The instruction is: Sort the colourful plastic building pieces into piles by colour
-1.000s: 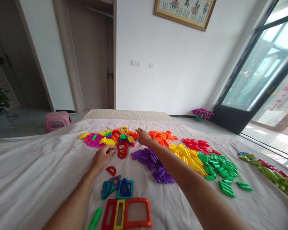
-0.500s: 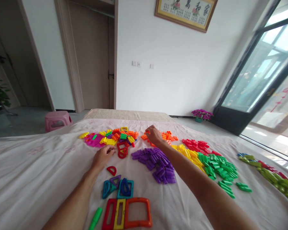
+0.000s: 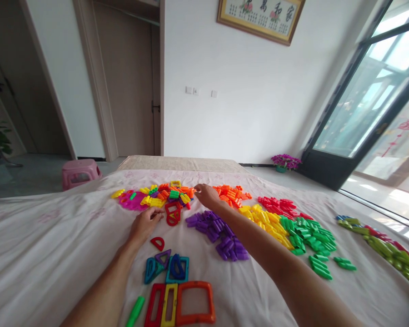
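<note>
The right hand [image 3: 206, 196] is at the edge of the mixed pile [image 3: 163, 195] on its left — I cannot tell whether its fingers are closed on a piece. Orange pieces [image 3: 232, 196] lie just to its right. The left hand [image 3: 145, 224] — thumb and fingers slightly apart — is beside red frames [image 3: 168, 213].

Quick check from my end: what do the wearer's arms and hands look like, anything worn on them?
The left arm and right arm are bare, with no sleeves in view. Neither left hand nor right hand wears a glove. No watch or bracelet shows; rings are too small to tell.
</note>
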`<act>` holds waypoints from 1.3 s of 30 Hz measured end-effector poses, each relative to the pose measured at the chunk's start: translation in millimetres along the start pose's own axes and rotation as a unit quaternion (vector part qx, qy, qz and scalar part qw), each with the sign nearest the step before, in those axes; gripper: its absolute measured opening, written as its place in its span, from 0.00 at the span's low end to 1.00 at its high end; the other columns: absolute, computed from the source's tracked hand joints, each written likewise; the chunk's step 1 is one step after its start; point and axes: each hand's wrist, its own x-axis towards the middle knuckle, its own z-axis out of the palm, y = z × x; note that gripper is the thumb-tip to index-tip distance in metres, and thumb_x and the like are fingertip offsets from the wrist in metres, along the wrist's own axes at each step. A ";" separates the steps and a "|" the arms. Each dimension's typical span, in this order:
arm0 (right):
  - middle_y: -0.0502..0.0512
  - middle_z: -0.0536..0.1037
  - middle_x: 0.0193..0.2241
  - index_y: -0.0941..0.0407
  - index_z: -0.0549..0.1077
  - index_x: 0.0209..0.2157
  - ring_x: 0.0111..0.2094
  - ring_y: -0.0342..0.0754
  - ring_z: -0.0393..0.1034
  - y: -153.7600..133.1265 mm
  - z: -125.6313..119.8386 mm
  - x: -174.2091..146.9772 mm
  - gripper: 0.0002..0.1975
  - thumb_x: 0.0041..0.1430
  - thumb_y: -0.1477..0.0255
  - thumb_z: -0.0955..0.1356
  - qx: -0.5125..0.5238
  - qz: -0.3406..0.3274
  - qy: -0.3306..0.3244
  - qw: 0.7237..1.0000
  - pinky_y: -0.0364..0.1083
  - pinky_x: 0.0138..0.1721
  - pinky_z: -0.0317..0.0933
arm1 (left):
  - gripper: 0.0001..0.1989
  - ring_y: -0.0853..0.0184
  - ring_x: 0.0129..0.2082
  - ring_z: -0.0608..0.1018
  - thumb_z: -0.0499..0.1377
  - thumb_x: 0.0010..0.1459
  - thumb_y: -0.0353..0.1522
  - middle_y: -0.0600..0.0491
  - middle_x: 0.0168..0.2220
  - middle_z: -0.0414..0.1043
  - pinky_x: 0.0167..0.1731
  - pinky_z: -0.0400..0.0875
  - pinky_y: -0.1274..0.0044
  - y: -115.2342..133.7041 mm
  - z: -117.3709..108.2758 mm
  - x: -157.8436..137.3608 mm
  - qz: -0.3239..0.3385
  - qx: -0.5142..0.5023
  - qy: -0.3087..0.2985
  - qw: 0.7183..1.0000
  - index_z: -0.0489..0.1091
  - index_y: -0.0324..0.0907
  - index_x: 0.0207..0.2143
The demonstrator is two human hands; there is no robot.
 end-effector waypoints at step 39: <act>0.50 0.74 0.25 0.57 0.74 0.34 0.27 0.43 0.65 73.1 -49.7 -88.1 0.12 0.59 0.63 0.64 0.083 0.052 0.166 0.981 0.42 0.27 0.51 | 0.15 0.62 0.40 0.80 0.57 0.54 0.42 0.54 0.39 0.81 0.41 0.71 0.76 -8.4 1.3 3.6 0.018 0.040 0.001 0.999 0.76 0.45 0.39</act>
